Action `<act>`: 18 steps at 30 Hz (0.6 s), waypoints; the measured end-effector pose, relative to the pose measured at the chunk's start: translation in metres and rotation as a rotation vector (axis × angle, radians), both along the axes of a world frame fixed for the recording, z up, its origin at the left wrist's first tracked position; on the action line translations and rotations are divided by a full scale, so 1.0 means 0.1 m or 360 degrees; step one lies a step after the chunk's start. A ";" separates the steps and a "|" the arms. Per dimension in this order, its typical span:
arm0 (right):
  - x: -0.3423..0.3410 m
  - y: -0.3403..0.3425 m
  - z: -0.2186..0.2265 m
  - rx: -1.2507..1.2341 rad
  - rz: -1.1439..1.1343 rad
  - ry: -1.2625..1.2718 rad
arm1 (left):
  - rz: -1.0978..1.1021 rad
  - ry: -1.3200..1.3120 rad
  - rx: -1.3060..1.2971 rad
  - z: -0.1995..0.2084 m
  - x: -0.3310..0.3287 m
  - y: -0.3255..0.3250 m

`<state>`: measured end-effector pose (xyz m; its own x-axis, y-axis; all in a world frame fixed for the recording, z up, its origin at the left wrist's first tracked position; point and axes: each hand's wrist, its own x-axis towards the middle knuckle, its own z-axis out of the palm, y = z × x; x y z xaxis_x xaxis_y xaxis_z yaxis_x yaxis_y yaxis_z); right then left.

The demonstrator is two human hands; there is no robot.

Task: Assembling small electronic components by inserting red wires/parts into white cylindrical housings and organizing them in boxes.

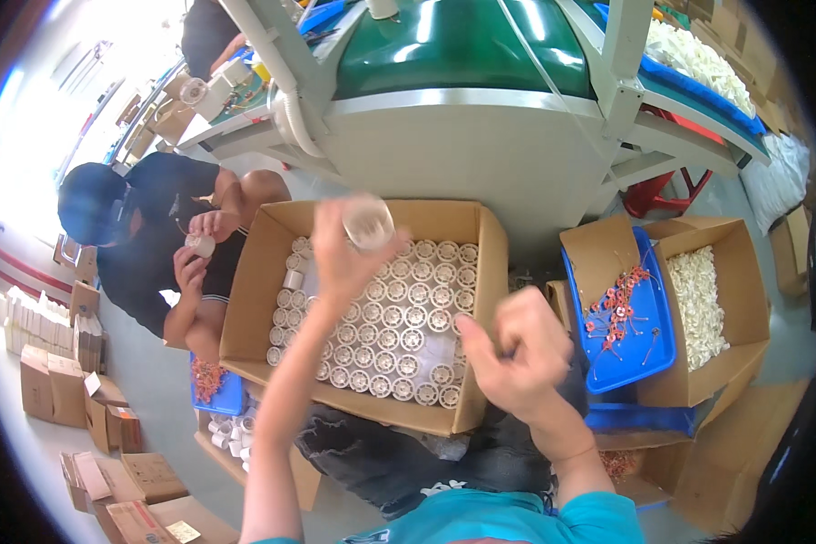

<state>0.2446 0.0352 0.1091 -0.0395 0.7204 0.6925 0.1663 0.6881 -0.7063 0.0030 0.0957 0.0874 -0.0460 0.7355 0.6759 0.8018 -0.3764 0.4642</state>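
Above the far part of an open cardboard box (491, 272), my left hand (337, 258) grips a white round plastic housing (368, 224), its round face turned up and smeared by motion. The box holds rows of similar white round housings (393, 315), standing side by side. My right hand (524, 358) is at the box's right edge, its fingers curled in and its thumb pointing toward the housings. Blur and the curled fingers hide whatever the right hand may hold.
A blue tray (655, 349) holds red parts with wires (618, 304). Beside it, a cardboard box contains small white pieces (696, 308). At left, another person (177, 236) handles a white round part (200, 244). A green-topped workbench (462, 45) stands ahead; cartons (54, 385) are at lower left.
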 end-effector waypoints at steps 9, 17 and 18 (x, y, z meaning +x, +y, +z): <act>0.51 -0.08 0.92 0.0556 0.0600 -0.0338 | 0.0393 0.0179 0.0435 0.94 -0.56 2.29; 0.80 0.11 0.66 0.0911 0.0152 -0.0210 | 0.0697 0.0339 0.0348 0.85 -1.01 3.06; 0.94 0.08 0.70 0.1072 0.0053 -0.0253 | 0.0792 0.0452 0.0115 0.80 -0.88 3.28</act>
<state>0.3387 0.0437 0.1793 -0.1923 0.1321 0.9724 0.2039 0.9747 -0.0921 -0.0847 0.4240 0.1673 -0.1839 0.6232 0.7601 0.9799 0.0553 0.1918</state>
